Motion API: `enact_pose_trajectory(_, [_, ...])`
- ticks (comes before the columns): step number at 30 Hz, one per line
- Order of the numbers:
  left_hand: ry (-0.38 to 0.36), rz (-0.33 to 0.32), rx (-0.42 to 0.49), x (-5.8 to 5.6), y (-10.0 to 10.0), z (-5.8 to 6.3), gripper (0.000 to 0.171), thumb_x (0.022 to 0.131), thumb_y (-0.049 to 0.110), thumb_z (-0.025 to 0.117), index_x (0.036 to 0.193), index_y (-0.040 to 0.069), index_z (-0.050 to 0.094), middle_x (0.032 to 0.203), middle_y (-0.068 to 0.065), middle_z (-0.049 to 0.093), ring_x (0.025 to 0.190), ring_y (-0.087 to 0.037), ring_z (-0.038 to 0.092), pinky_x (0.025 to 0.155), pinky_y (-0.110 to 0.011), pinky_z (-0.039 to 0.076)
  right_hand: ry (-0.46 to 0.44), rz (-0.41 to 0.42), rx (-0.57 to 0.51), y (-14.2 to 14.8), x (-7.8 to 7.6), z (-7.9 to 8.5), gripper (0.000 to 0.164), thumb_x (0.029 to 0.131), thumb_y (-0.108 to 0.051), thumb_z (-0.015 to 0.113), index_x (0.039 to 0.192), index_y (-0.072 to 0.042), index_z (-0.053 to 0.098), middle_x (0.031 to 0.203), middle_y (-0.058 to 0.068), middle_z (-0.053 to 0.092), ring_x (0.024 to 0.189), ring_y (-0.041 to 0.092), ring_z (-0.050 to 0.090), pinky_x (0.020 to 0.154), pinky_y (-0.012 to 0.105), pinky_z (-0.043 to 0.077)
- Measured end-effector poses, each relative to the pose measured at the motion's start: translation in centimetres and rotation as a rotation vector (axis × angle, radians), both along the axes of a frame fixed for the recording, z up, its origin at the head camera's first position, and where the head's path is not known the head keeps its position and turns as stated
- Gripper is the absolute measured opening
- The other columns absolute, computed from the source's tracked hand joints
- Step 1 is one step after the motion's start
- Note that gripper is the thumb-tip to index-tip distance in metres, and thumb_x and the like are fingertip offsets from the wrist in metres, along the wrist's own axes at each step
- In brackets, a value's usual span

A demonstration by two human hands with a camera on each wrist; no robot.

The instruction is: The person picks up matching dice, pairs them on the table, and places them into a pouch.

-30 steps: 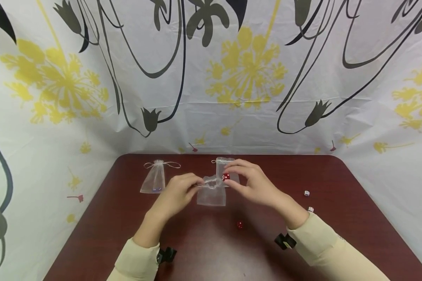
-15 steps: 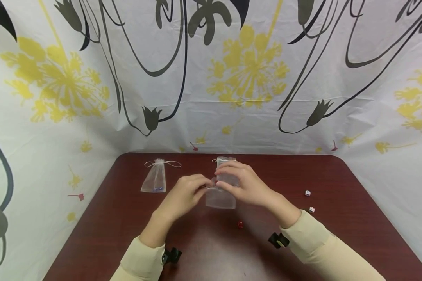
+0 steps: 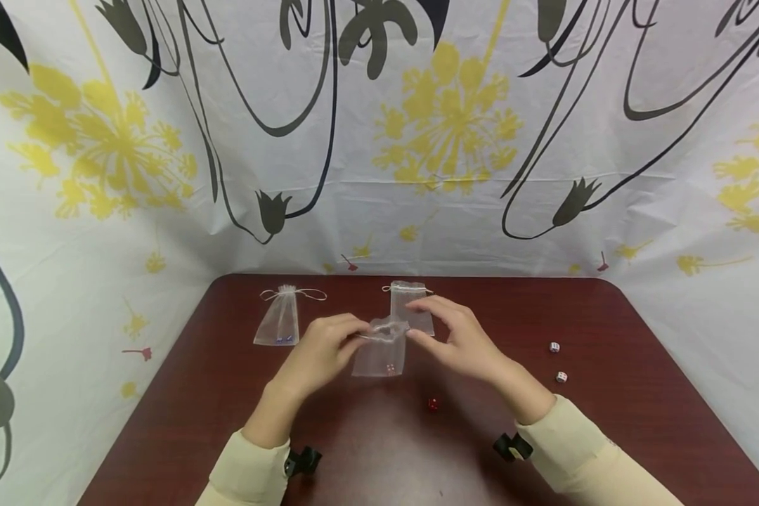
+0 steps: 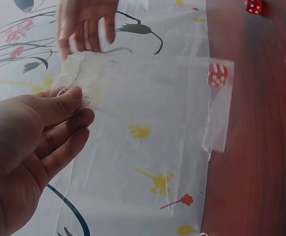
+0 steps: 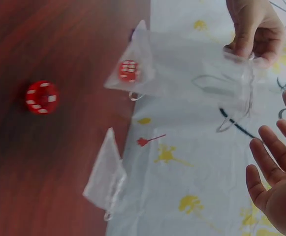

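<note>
Gauze bag [image 3: 376, 358], rim pinched by left hand [image 3: 325, 349], right hand [image 3: 464, 343] loose-fingered just off that edge

Table [image 3: 367, 457] before me; hanging cloth [image 3: 354, 249] behind its far edge. My left hand [image 3: 319, 351] is at the mouth of the middle bag [image 3: 372, 357]; one die [image 3: 390, 369] sits inside, in its bottom right corner. My right hand [image 3: 464, 342] is just right of that mouth. Behind and slightly right lies the rear bag [image 3: 411, 301]. Far left, beyond my left hand: the left bag [image 3: 275, 322], two small dice [image 3: 284, 339] at its bottom. Loose die [image 3: 433, 404] on the table, between my forearms, nearer me than the middle bag. Right of my right forearm: two more, the farther die [image 3: 554, 347] behind the nearer die [image 3: 561, 377].
</note>
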State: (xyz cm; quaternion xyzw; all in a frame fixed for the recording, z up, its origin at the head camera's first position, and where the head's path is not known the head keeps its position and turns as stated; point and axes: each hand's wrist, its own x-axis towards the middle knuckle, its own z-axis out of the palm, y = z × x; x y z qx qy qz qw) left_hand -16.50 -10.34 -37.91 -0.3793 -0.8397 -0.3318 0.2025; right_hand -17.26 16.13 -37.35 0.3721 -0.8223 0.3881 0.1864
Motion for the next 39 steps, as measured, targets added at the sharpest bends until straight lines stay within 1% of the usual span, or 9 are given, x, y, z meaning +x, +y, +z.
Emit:
enact_pose_trajectory(4, [-0.002,0.010,0.003,0.0,-0.4,0.0,0.014,0.086,-0.001,0.079,0.097,0.007,0.076,0.091,0.001,0.073,0.082,-0.010,0.068,0.071,-0.026,0.057,-0.029,-0.039,-0.005,1.1,0.4,-1.4,0.038,0.087,-0.011,0.080,0.123,-0.008,0.068,0.116,-0.001,0.069,0.111,0.019,0.065,0.093,0.042,0.052])
enact_pose_trajectory(8, [0.006,0.004,0.012,0.0,-0.6,-0.1,0.013,0.086,-0.002,0.079,0.095,0.006,0.076,0.091,0.000,0.074,0.081,-0.011,0.068,0.070,-0.029,0.058,-0.050,-0.066,0.003,2.2,0.7,-2.7,0.037,0.087,-0.011,0.081,0.122,-0.009,0.068,0.116,-0.002,0.069,0.110,0.022,0.066,0.092,0.043,0.052])
enact_pose_trajectory(10, [0.007,0.008,0.011,0.0,-0.7,-0.2,0.013,0.085,-0.003,0.079,0.095,0.006,0.076,0.091,-0.001,0.074,0.081,-0.011,0.068,0.070,-0.029,0.058,-0.054,-0.079,0.022,2.8,0.7,-3.2,0.036,0.087,-0.011,0.081,0.121,-0.010,0.069,0.116,-0.003,0.069,0.109,0.021,0.066,0.091,0.042,0.053])
enact_pose_trajectory(16, [0.001,0.024,0.004,0.0,-0.9,-0.2,0.014,0.085,-0.003,0.079,0.096,0.006,0.076,0.091,-0.001,0.074,0.084,-0.012,0.069,0.073,-0.027,0.058,-0.045,-0.091,0.065,4.1,0.6,-4.3,0.031,0.087,-0.011,0.080,0.117,-0.011,0.070,0.112,-0.005,0.069,0.106,0.018,0.066,0.090,0.040,0.053])
enact_pose_trajectory(21, [-0.012,0.030,-0.007,0.0,-1.0,-0.2,0.015,0.085,-0.002,0.079,0.097,0.007,0.076,0.092,0.000,0.073,0.084,-0.011,0.069,0.073,-0.026,0.058,-0.046,-0.084,0.083,4.5,0.8,-5.7,0.028,0.088,-0.010,0.079,0.115,-0.012,0.070,0.110,-0.005,0.070,0.105,0.018,0.067,0.089,0.043,0.054])
enact_pose_trajectory(24, [-0.015,0.039,-0.014,0.0,-1.0,-0.2,0.015,0.086,-0.002,0.079,0.097,0.007,0.076,0.092,0.001,0.073,0.083,-0.011,0.069,0.073,-0.026,0.058,-0.076,-0.093,0.125,4.5,1.0,-6.6,0.027,0.088,-0.013,0.079,0.114,-0.012,0.070,0.109,-0.004,0.070,0.105,0.018,0.067,0.088,0.044,0.055])
enact_pose_trajectory(28, [-0.020,0.048,-0.023,0.1,-1.0,-0.1,0.014,0.086,-0.001,0.079,0.097,0.008,0.076,0.092,0.001,0.073,0.083,-0.010,0.069,0.073,-0.026,0.058,-0.112,-0.105,0.221,4.5,1.5,-7.6,0.025,0.090,-0.018,0.079,0.111,-0.009,0.072,0.108,-0.002,0.071,0.104,0.017,0.068,0.087,0.045,0.056])
enact_pose_trajectory(33, [-0.025,0.047,-0.028,0.2,-0.9,-0.1,0.014,0.086,0.000,0.079,0.097,0.008,0.076,0.091,0.002,0.073,0.082,-0.010,0.068,0.072,-0.026,0.058,-0.147,-0.086,0.323,4.4,1.9,-8.6,0.026,0.091,-0.023,0.077,0.111,-0.007,0.072,0.108,-0.003,0.070,0.103,0.016,0.068,0.085,0.045,0.057])
enact_pose_trajectory(39, [-0.027,0.053,-0.032,0.3,-0.9,-0.1,0.015,0.086,-0.001,0.079,0.097,0.008,0.076,0.091,0.002,0.073,0.082,-0.009,0.068,0.072,-0.025,0.058,-0.195,-0.026,0.349,4.3,2.2,-10.1,0.025,0.090,-0.024,0.079,0.110,-0.011,0.072,0.105,-0.005,0.069,0.097,0.012,0.066,0.081,0.038,0.056])
